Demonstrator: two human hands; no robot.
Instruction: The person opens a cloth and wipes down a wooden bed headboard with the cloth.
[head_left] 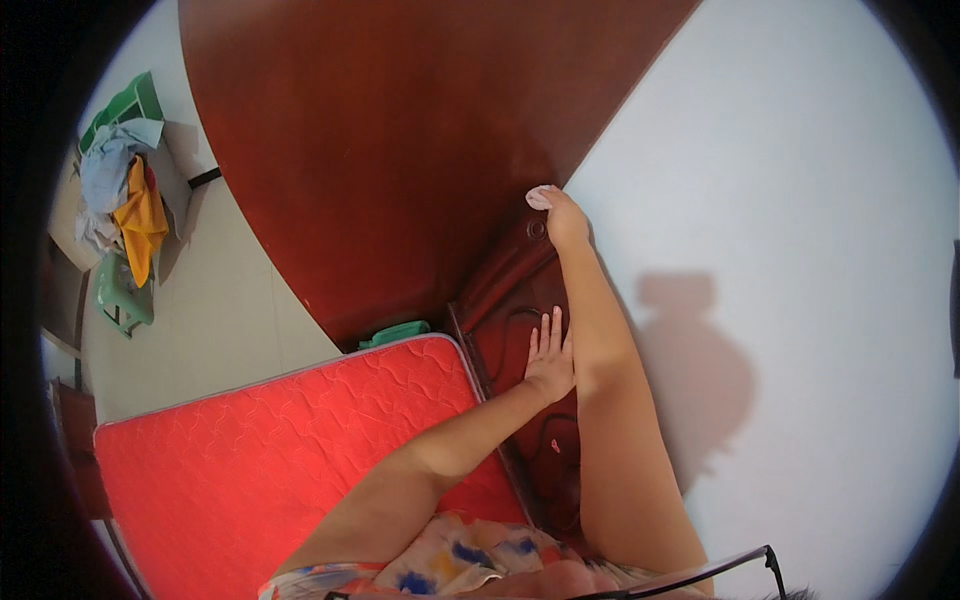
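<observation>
Gripped a pale cloth (539,198) right-handed

Closed right hand (567,219) on cloth at one o'clock of centre, beside brown wooden panel (370,130). Spread left hand (550,363) open against carved headboard (535,435), six o'clock from the right. Showed red mattress (280,440) at eight o'clock.
</observation>
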